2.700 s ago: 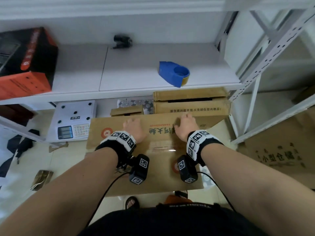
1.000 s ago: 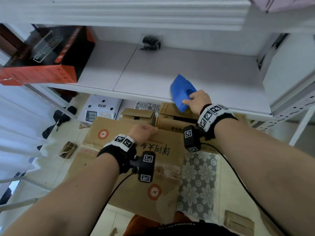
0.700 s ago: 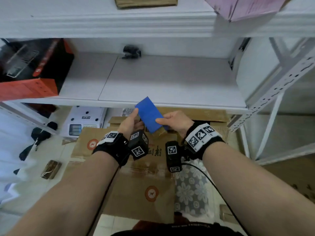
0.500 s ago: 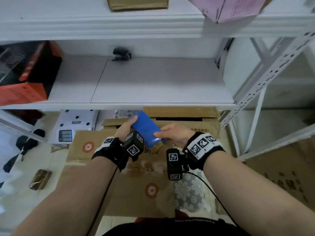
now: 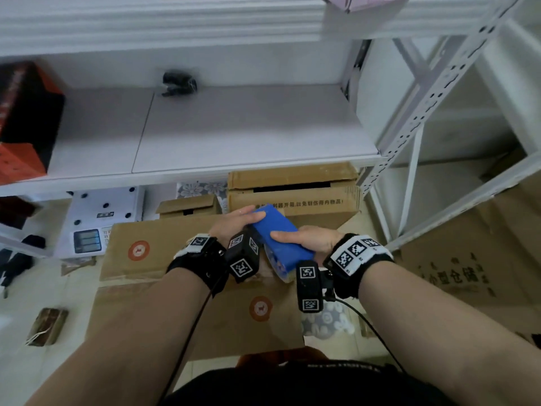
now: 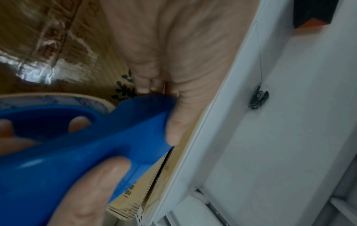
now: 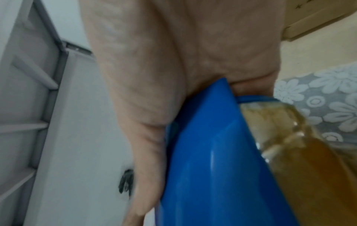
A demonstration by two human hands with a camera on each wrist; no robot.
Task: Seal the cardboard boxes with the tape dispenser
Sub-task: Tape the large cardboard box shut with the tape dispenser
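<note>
Both hands hold the blue tape dispenser (image 5: 282, 238) just above the closed cardboard box (image 5: 164, 253) on the floor. My left hand (image 5: 248, 215) pinches its far end, thumb on top. My right hand (image 5: 304, 240) grips the near part, thumb across the top. The amber tape roll (image 5: 276, 266) shows under the blue body. In the left wrist view the dispenser (image 6: 77, 145) fills the lower left and its serrated cutter (image 6: 158, 175) shows at the end. In the right wrist view the blue body (image 7: 212, 168) lies under the palm, with the tape roll (image 7: 309, 168) beside it.
A white shelf (image 5: 234, 127) stands ahead, with a small black object (image 5: 178, 83) and a red and black box (image 5: 23, 121) on it. Under it are a white scale (image 5: 99, 218) and more cardboard boxes (image 5: 292, 194). A large carton (image 5: 468, 259) sits right of the shelf upright (image 5: 409, 136).
My right hand took the dispenser off the shelf and brought it down; my left hand left the box and joined it. Both have since lowered it towards the box.
</note>
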